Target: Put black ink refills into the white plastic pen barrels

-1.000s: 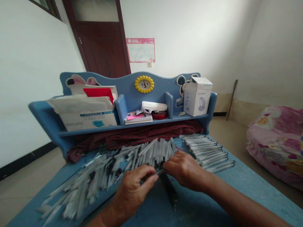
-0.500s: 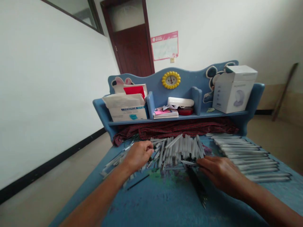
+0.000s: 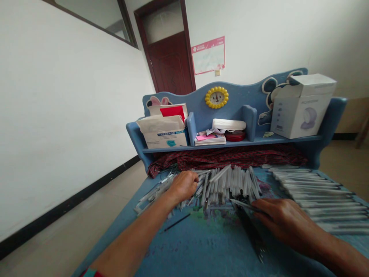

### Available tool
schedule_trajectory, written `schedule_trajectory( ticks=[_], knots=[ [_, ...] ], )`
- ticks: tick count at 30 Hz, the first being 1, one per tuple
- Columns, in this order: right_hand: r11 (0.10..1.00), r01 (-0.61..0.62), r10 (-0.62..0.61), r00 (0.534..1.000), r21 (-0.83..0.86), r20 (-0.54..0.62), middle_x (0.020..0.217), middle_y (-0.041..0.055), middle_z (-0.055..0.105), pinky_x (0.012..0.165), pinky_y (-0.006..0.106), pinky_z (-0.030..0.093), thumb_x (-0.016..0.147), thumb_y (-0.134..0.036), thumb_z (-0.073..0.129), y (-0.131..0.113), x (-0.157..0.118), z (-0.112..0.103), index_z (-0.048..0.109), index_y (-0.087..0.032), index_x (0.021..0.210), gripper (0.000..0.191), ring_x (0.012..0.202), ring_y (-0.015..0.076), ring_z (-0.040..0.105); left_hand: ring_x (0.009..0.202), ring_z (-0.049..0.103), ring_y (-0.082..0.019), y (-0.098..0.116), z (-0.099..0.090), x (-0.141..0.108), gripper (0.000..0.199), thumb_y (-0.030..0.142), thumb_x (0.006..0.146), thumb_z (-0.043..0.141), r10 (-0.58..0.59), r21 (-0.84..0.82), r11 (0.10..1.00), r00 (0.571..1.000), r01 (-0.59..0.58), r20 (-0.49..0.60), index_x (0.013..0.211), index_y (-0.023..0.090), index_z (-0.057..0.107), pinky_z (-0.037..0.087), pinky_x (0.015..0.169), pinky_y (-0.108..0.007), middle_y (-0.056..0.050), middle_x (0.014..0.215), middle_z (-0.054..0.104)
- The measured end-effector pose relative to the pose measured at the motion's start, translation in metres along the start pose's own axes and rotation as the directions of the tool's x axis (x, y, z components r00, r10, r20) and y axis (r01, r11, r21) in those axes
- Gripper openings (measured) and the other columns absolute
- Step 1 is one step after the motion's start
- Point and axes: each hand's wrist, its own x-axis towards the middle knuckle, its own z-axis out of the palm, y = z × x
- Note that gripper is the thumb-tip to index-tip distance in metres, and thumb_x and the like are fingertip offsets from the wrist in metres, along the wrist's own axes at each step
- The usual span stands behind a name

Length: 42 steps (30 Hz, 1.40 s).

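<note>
My left hand [image 3: 184, 186] is closed over the left part of a heap of clear pen barrels [image 3: 219, 184]; its fingertips are partly hidden, and what they hold cannot be made out. In my right hand [image 3: 278, 213] is a slim pen [image 3: 245, 204], pinched between thumb and fingers with its pointed end toward the heap. Below that pen lies a bundle of thin black refills [image 3: 250, 231], slanting toward the front of the blue table [image 3: 196, 254]. A single black refill [image 3: 177, 222] rests on the tabletop, nearer to me than my left hand.
Rows of pens [image 3: 331, 196] lie side by side at the right. Behind the heap, a red checked cloth [image 3: 219, 157] is bunched under a blue shelf [image 3: 201, 148]. On the shelf stand a mask box [image 3: 165, 139], stacked papers [image 3: 210, 140] and a white carton [image 3: 300, 111].
The view has swung slightly left, so everything appears farther right. More of the pen in my right hand shows. Both hands stay near the same parts of the heap.
</note>
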Motion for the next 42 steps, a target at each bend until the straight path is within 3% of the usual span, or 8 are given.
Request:
schedule_trajectory(
  ticks=[9, 20, 25, 27, 30, 32, 36, 42],
  knots=[
    [1.000, -0.013, 0.013, 1.000, 0.014, 0.009, 0.078, 0.0017, 0.065, 0.057, 0.024, 0.036, 0.085, -0.023, 0.041, 0.001, 0.000, 0.000, 0.058, -0.023, 0.089, 0.018, 0.066, 0.0144, 0.061, 0.085, 0.062, -0.028, 0.011, 0.021, 0.017, 0.019, 0.009, 0.068, 0.050, 0.023, 0.337, 0.941, 0.998, -0.044, 0.065, 0.074, 0.011, 0.067, 0.044, 0.071, -0.034, -0.018, 0.084, 0.067],
    [0.997, -0.014, 0.016, 0.999, 0.073, -0.029, 0.073, 0.0004, 0.065, 0.057, 0.020, 0.038, 0.084, -0.022, 0.041, -0.004, 0.001, -0.007, 0.059, -0.022, 0.086, 0.019, 0.063, 0.0121, 0.060, 0.078, 0.062, -0.026, 0.008, 0.012, 0.017, 0.016, 0.010, 0.064, 0.047, -0.008, 0.332, 0.943, 0.996, -0.024, 0.093, 0.068, 0.017, 0.061, 0.043, 0.065, -0.031, -0.012, 0.077, 0.066],
    [0.997, -0.040, 0.045, 0.996, 0.072, -0.071, 0.071, 0.0001, 0.064, 0.056, 0.019, 0.039, 0.084, -0.022, 0.040, -0.003, 0.003, -0.007, 0.061, -0.022, 0.085, 0.020, 0.062, 0.0116, 0.060, 0.066, 0.059, -0.016, 0.009, -0.006, 0.007, 0.009, 0.015, 0.068, 0.048, 0.061, 0.182, 0.981, 0.997, -0.070, 0.052, 0.069, 0.017, 0.057, 0.040, 0.059, -0.023, -0.003, 0.066, 0.062],
    [0.997, -0.049, 0.055, 0.994, 0.066, -0.096, 0.073, 0.0007, 0.065, 0.058, 0.019, 0.040, 0.084, -0.022, 0.040, -0.002, 0.004, -0.006, 0.061, -0.022, 0.088, 0.021, 0.064, 0.0117, 0.060, 0.057, 0.055, -0.013, 0.015, -0.009, 0.001, 0.005, 0.016, 0.066, 0.050, 0.081, -0.046, 0.996, 0.996, -0.079, 0.044, 0.069, 0.017, 0.054, 0.038, 0.054, -0.020, 0.001, 0.058, 0.058],
    [0.996, -0.071, 0.077, 0.990, 0.056, -0.117, 0.079, 0.0018, 0.065, 0.062, 0.020, 0.040, 0.085, -0.021, 0.041, -0.002, 0.006, -0.004, 0.060, -0.022, 0.092, 0.021, 0.069, 0.0126, 0.061, 0.046, 0.048, -0.009, 0.026, -0.004, -0.008, 0.005, 0.018, 0.064, 0.054, 0.071, -0.493, 0.870, 0.990, -0.002, 0.122, 0.068, 0.016, 0.052, 0.035, 0.047, -0.019, 0.005, 0.050, 0.053],
    [0.996, -0.076, 0.082, 0.990, 0.057, -0.111, 0.080, 0.0017, 0.065, 0.062, 0.021, 0.040, 0.085, -0.022, 0.042, -0.002, 0.007, -0.003, 0.060, -0.021, 0.094, 0.020, 0.071, 0.0131, 0.061, 0.043, 0.045, -0.008, 0.032, 0.004, -0.013, 0.009, 0.021, 0.064, 0.056, 0.089, -0.658, 0.750, 0.974, 0.071, 0.207, 0.071, 0.015, 0.053, 0.034, 0.044, -0.019, 0.005, 0.049, 0.052],
    [0.996, -0.070, 0.075, 0.993, 0.054, -0.086, 0.076, 0.0002, 0.063, 0.060, 0.022, 0.038, 0.086, -0.022, 0.042, -0.003, 0.008, -0.001, 0.059, -0.022, 0.093, 0.019, 0.069, 0.0130, 0.060, 0.047, 0.047, -0.008, 0.039, 0.015, -0.019, 0.014, 0.023, 0.065, 0.059, 0.142, -0.781, 0.607, 0.947, 0.147, 0.288, 0.075, 0.014, 0.055, 0.035, 0.043, -0.018, 0.004, 0.053, 0.053],
    [0.998, -0.033, 0.036, 0.997, 0.054, -0.063, 0.075, 0.0004, 0.061, 0.060, 0.021, 0.036, 0.086, -0.022, 0.041, -0.004, 0.006, 0.001, 0.058, -0.022, 0.092, 0.018, 0.067, 0.0122, 0.058, 0.045, 0.043, -0.006, 0.041, 0.016, -0.023, 0.014, 0.022, 0.066, 0.060, 0.156, -0.788, 0.596, 0.941, 0.152, 0.300, 0.076, 0.013, 0.057, 0.034, 0.043, -0.018, 0.005, 0.054, 0.051]
  ],
)
